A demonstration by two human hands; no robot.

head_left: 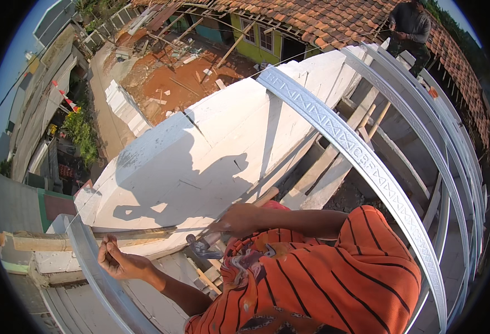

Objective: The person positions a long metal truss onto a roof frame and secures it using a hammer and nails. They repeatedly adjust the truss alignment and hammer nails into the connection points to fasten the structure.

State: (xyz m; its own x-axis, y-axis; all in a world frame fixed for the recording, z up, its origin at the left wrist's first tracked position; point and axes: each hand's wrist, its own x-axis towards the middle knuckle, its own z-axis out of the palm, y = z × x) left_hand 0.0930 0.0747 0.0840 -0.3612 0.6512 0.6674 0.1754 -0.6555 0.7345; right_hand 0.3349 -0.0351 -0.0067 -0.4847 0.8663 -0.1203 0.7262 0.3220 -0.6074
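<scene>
My left hand [119, 259] is raised at the lower left, fingers curled into a pinch; whatever they hold is too small to make out. Just beside it rises a silvery metal channel [90, 261], and a thin string passes close above. My right hand [236, 219] is in front of my body, against the white block wall [211, 145]; its fingers are mostly hidden. Below that hand a hammer's metal head [199, 246] shows near my orange striped shirt, its handle mostly out of sight. A wooden beam [111, 240] runs along the wall's foot.
Patterned metal roof channels [334, 131] curve past my right side, over planks [334, 172] and gaps. Another person [411, 28] is at the far right. Beyond the wall lie rubble on red soil [183, 89] and a tiled roof [317, 22].
</scene>
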